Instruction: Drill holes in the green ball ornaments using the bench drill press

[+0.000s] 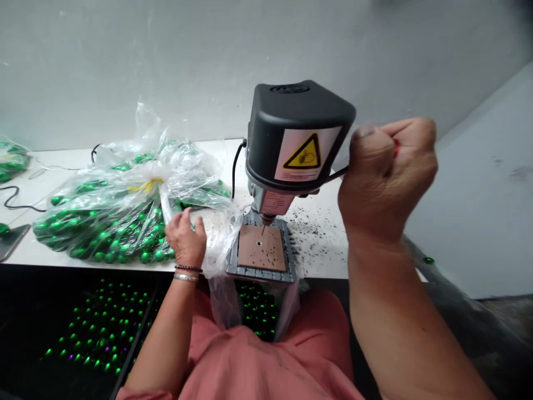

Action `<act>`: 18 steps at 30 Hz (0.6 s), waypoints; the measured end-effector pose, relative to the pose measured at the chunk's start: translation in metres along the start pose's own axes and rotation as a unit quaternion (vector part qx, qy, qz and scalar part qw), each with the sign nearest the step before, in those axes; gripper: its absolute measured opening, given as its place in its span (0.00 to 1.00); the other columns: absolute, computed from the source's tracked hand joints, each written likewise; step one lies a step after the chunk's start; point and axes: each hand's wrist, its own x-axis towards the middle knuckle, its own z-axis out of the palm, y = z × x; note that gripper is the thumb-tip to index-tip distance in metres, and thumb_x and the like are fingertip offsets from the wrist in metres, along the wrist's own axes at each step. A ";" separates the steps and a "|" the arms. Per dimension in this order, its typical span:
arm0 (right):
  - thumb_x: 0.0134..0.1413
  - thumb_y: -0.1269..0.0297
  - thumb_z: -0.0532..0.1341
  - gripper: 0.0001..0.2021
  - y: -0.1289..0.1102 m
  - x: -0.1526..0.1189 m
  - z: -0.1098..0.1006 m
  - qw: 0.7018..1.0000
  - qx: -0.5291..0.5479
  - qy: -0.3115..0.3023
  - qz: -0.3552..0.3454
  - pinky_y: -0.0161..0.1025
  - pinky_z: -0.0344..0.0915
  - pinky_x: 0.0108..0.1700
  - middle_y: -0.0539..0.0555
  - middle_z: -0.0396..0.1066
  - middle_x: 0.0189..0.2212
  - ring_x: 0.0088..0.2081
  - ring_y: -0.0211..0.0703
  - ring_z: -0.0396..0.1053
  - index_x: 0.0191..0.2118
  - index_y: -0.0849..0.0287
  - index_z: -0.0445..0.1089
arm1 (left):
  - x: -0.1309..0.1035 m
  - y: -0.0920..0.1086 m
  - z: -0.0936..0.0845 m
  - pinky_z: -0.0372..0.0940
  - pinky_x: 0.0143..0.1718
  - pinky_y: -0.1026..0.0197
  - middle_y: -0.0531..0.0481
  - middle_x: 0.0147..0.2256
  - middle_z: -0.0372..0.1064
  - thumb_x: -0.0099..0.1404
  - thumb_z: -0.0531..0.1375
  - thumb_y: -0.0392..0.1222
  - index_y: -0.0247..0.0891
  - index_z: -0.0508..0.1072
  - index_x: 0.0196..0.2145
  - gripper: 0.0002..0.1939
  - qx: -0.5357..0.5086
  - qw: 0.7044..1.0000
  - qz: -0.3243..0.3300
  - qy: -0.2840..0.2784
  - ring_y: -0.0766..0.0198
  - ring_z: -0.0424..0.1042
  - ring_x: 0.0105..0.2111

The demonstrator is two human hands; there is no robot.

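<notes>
My right hand [387, 178] is closed around the feed lever [337, 174] of a black bench drill press [303, 116], a bit of red showing between the fingers. Below the motor housing, the drill bit [263, 229] points down at a brown board [266, 253] with a small hole, lying on the grey slotted base [245, 273]. My left hand [186, 239] is at the right front edge of a clear plastic bag [125, 208] full of shiny green beads [104, 239]. Its thumb and fingers are apart, and no held bead can be made out.
Dark shavings [318, 239] litter the white table [216, 222] around the base. Loose plastic film [225, 300] hangs from the table edge beside more green beads [258, 311] at my lap. A black cord [234, 172] runs behind the drill. One bead [428, 260] is at the right.
</notes>
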 end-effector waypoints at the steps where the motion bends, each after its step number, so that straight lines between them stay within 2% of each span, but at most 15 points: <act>1: 0.54 0.57 0.52 0.13 0.000 0.000 0.000 1.000 0.004 0.000 0.003 0.31 0.52 0.30 0.43 0.56 0.21 0.24 0.25 0.52 0.26 0.61 0.58 | 0.001 -0.005 0.003 0.54 0.54 0.44 0.34 0.51 0.63 0.61 0.54 0.48 0.33 0.67 0.53 0.24 0.038 0.998 -0.038 0.024 0.45 0.59 0.53; 3: 0.54 0.59 0.53 0.12 -0.001 0.000 0.001 1.000 0.012 0.004 0.009 0.30 0.53 0.30 0.44 0.57 0.21 0.24 0.25 0.53 0.26 0.61 0.57 | 0.000 -0.012 0.010 0.55 0.51 0.41 0.32 0.52 0.60 0.60 0.54 0.50 0.32 0.61 0.57 0.30 0.078 0.994 -0.072 0.014 0.41 0.59 0.53; 6: 0.54 0.59 0.53 0.12 -0.001 -0.002 0.001 1.000 0.023 0.010 0.009 0.30 0.54 0.30 0.44 0.57 0.22 0.25 0.25 0.54 0.26 0.61 0.57 | -0.001 -0.017 0.016 0.57 0.50 0.43 0.31 0.53 0.59 0.61 0.53 0.50 0.31 0.54 0.60 0.33 0.062 0.996 -0.035 -0.044 0.43 0.60 0.53; 8: 0.54 0.59 0.53 0.11 0.000 -0.003 0.000 1.000 0.025 0.008 0.007 0.30 0.55 0.30 0.45 0.57 0.23 0.25 0.25 0.54 0.27 0.61 0.57 | 0.001 -0.018 0.017 0.59 0.50 0.48 0.32 0.52 0.61 0.63 0.50 0.47 0.31 0.53 0.61 0.31 0.021 0.998 -0.012 -0.054 0.47 0.61 0.52; 10: 0.54 0.60 0.53 0.10 -0.001 -0.004 -0.001 1.000 0.026 0.002 0.005 0.30 0.55 0.31 0.45 0.57 0.23 0.25 0.26 0.55 0.27 0.61 0.57 | 0.005 -0.017 0.013 0.59 0.50 0.49 0.34 0.49 0.64 0.64 0.48 0.42 0.32 0.57 0.59 0.27 0.001 0.999 -0.020 -0.040 0.50 0.62 0.51; 13: 0.55 0.61 0.53 0.10 -0.001 -0.007 -0.003 0.999 0.037 0.001 -0.004 0.29 0.57 0.30 0.46 0.58 0.23 0.26 0.26 0.57 0.28 0.61 0.57 | 0.007 -0.012 0.007 0.56 0.52 0.44 0.38 0.50 0.64 0.64 0.48 0.41 0.37 0.66 0.53 0.21 0.025 0.999 -0.029 0.024 0.47 0.60 0.51; 15: 0.55 0.60 0.53 0.10 -0.001 -0.008 -0.003 0.999 0.046 0.005 -0.013 0.29 0.58 0.30 0.46 0.59 0.24 0.25 0.25 0.57 0.28 0.62 0.57 | 0.010 -0.006 0.007 0.53 0.54 0.46 0.40 0.51 0.63 0.64 0.47 0.41 0.38 0.70 0.49 0.19 0.017 0.999 0.033 0.036 0.49 0.59 0.52; 16: 0.55 0.60 0.53 0.10 0.000 -0.008 -0.004 0.999 0.047 0.008 -0.016 0.29 0.58 0.30 0.46 0.60 0.24 0.25 0.25 0.57 0.28 0.62 0.58 | 0.012 -0.003 0.010 0.53 0.55 0.48 0.41 0.50 0.63 0.65 0.47 0.40 0.38 0.70 0.48 0.19 0.003 0.997 0.082 0.011 0.52 0.59 0.52; 18: 0.55 0.60 0.53 0.10 0.000 -0.009 -0.004 0.999 0.046 0.011 -0.020 0.28 0.58 0.29 0.46 0.60 0.23 0.24 0.25 0.56 0.28 0.62 0.58 | 0.020 0.001 0.019 0.55 0.55 0.54 0.40 0.48 0.64 0.64 0.47 0.39 0.36 0.70 0.49 0.19 -0.015 0.984 0.160 -0.074 0.56 0.61 0.52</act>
